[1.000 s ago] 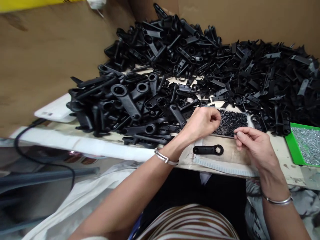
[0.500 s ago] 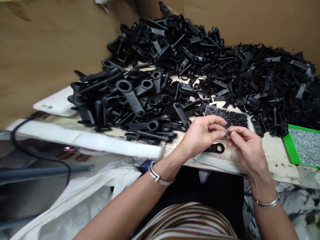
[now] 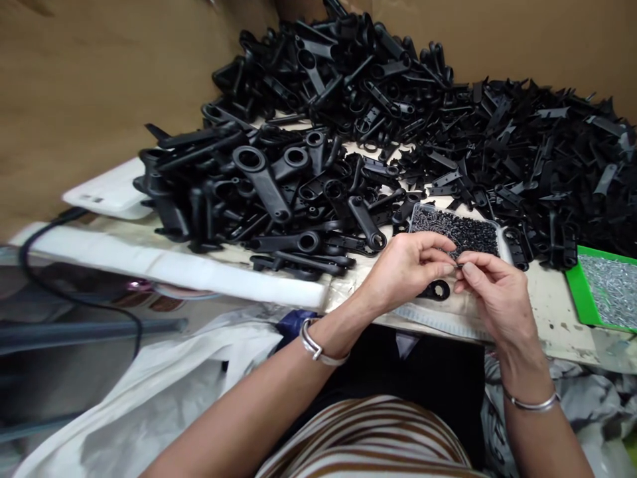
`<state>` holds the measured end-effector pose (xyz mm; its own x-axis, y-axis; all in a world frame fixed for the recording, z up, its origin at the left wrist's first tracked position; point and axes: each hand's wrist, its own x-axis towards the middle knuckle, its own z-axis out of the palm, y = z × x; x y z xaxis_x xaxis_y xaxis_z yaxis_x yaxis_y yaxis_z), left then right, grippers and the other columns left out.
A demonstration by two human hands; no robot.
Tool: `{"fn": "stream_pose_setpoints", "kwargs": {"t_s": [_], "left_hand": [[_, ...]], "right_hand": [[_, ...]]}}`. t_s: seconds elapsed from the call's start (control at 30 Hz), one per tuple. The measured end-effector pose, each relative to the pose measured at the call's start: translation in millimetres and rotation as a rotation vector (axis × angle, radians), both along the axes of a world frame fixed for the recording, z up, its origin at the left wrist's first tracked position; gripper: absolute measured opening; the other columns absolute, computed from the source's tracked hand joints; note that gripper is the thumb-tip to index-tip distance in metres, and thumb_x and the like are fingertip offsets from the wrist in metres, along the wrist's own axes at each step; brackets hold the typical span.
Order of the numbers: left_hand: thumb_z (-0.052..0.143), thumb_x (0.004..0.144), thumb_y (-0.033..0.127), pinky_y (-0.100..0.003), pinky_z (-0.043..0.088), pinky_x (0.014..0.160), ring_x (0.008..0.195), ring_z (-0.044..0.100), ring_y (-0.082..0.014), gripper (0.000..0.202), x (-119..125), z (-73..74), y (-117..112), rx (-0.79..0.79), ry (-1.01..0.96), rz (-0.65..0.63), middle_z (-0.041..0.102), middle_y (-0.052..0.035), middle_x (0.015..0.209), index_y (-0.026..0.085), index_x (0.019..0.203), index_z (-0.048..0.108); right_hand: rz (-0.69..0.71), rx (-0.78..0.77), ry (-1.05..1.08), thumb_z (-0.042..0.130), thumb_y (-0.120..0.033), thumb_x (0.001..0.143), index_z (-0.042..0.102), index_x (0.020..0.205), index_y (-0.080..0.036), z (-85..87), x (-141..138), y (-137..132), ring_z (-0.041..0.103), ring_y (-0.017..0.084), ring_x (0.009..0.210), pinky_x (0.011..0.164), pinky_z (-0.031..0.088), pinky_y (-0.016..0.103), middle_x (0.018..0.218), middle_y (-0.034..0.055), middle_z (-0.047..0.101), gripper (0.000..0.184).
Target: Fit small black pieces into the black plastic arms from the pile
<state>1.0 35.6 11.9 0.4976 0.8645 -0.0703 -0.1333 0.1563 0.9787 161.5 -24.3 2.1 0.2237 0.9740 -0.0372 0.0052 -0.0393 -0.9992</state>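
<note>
Fingertips of my left hand point(image 3: 411, 269) and my right hand point(image 3: 497, 285) meet in a pinch, closed around something tiny and dark that I cannot make out. Just behind them sits a clear plastic box point(image 3: 502, 247) filled with small black parts point(image 3: 460, 229), partly covered by my fingers. Under my left hand a black plastic arm with a ring end point(image 3: 438, 290) lies on the table, its other end hidden. A strip with ruler-like marks point(image 3: 442, 323) runs along the table edge below my hands.
Black plastic arms point(image 3: 259, 179) are heaped at left and centre, and thinner black pieces point(image 3: 537, 153) at right. A green tray point(image 3: 577, 292) holds silvery metal pins or screws point(image 3: 610, 285). White foam point(image 3: 174, 269) lines the front left edge, near a white device point(image 3: 107, 191) with a black cable point(image 3: 30, 255).
Both hands have shifted very slightly in view and stay pinched together. The camera view has moved a little; the piles and trays look unchanged.
</note>
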Motion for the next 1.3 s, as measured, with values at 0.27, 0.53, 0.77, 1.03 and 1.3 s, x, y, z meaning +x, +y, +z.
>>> {"fn": "stream_pose_setpoints", "kwargs": {"t_s": [0.27,0.53,0.77,1.03,1.3], "left_hand": [[0.07,0.073,0.01,-0.02,0.055,0.064,0.072,0.073,-0.0155,0.023,-1,-0.6,-2,0.043,0.054,-0.025,0.077,-0.0031,0.076,0.012,0.096,0.067],[0.068,0.075,0.01,-0.022,0.057,0.069,0.077,0.074,-0.0166,0.024,-1,-1.1,-7,0.254,0.22,0.052,0.078,-0.0019,0.082,0.015,0.098,0.069],[0.066,0.08,0.009,-0.023,0.056,0.078,0.082,0.074,-0.0155,0.021,1,-0.8,-15,0.472,0.368,0.118,0.078,0.002,0.082,0.019,0.098,0.07],[0.064,0.084,0.01,-0.024,0.054,0.079,0.089,0.073,-0.0169,0.024,-15,-1.5,-22,0.671,0.498,0.061,0.077,-0.0005,0.095,0.02,0.106,0.065],[0.051,0.087,0.003,-0.031,0.05,0.084,0.094,0.068,-0.02,0.023,-44,-27.4,-42,0.956,0.802,-0.089,0.071,-0.0062,0.1,0.019,0.101,0.06]], "right_hand": [[0.041,-0.004,-0.131,0.074,-0.03,0.076,0.072,0.082,-0.021,6.7,2,0,0.063,0.01,0.059,0.06,0.056,0.025,0.092,0.0014,0.071,0.011],[-0.073,0.049,-0.517,0.066,-0.031,0.083,0.072,0.084,-0.02,12.7,-6,-12,0.062,0.013,0.051,0.054,0.054,0.025,0.06,-0.0013,0.067,0.013],[-0.054,0.142,-0.808,0.058,-0.032,0.09,0.073,0.089,-0.021,11.9,-10,-17,0.067,0.015,0.057,0.062,0.056,0.029,0.069,0.0018,0.072,0.018],[-0.004,0.148,-0.87,0.06,-0.028,0.087,0.071,0.08,-0.021,8.5,-4,-16,0.065,0.014,0.054,0.058,0.053,0.027,0.064,0.0005,0.07,0.014],[0.111,0.157,-0.996,0.059,-0.029,0.089,0.069,0.081,-0.021,-0.5,7,-31,0.064,0.013,0.056,0.06,0.053,0.027,0.073,0.0016,0.073,0.015]]}}
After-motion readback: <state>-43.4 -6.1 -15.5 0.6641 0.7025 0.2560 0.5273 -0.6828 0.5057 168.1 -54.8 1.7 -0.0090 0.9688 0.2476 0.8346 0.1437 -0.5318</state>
